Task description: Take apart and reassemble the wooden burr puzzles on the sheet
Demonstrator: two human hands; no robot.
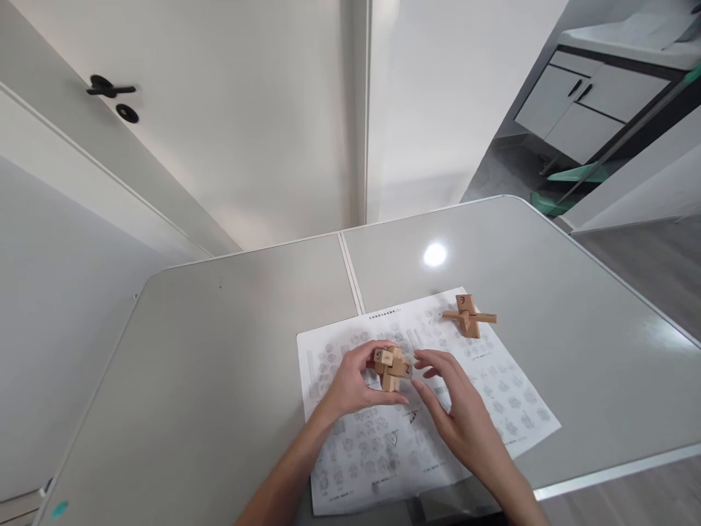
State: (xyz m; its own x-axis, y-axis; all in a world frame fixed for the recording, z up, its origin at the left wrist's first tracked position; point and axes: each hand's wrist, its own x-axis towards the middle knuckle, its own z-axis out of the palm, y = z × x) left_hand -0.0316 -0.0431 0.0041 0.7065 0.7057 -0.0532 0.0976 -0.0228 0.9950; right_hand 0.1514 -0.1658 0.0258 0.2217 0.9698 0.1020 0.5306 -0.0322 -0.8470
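Note:
My left hand (355, 380) is closed round a wooden burr puzzle (392, 370), thumb below and fingers behind it. The puzzle is made of interlocking light-brown blocks, and dark characters mark some block ends. Just to its right, my right hand (454, 398) has its thumb and fingers apart with nothing between them. Its fingertips are close to the puzzle's right side. Beneath both hands lies a large white instruction sheet (350, 467) printed with rows of small diagrams. A second wooden puzzle (468, 317), cross-shaped and with a character on its top, rests at the sheet's upper right edge.
The grey table (230, 365) has a pale rim and a seam running across its far half. Beyond its far edge stands a white door with a black handle (109, 89). A white cabinet (594, 95) is in the room at the upper right.

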